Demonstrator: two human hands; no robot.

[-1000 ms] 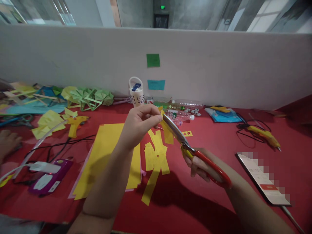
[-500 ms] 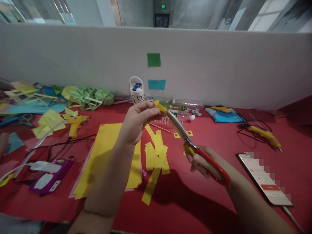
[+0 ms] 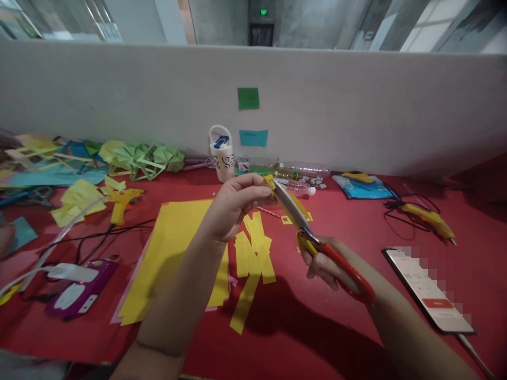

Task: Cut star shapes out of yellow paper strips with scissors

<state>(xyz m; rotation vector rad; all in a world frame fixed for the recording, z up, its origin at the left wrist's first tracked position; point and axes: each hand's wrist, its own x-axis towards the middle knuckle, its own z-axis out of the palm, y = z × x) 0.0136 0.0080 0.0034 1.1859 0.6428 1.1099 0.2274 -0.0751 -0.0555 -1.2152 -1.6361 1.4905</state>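
My left hand [image 3: 237, 203] pinches a small folded piece of yellow paper [image 3: 270, 180] above the middle of the table. My right hand [image 3: 327, 266] is closed round the handles of red-handled scissors [image 3: 350, 269], whose blades point up and left to the yellow paper at my left fingertips. Some yellow paper shows behind the blades. Below my hands lie several yellow paper strips [image 3: 247, 295], overlapping. To their left is a stack of yellow sheets [image 3: 170, 248], partly hidden by my left forearm. A strip with star shapes [image 3: 285, 219] lies behind the scissors.
A phone [image 3: 425, 287] and a yellow glue gun [image 3: 431, 219] lie at the right. Another glue gun [image 3: 121, 203], cables and a purple power strip [image 3: 83, 287] are at the left. A white cup [image 3: 225, 161] and plastic bottles [image 3: 301, 170] stand or lie by the partition. Someone's hand [image 3: 5, 237] shows at far left.
My left hand has moved right and slightly down with the yellow paper, closer along the scissor blades. The right hand with the scissors has hardly moved.
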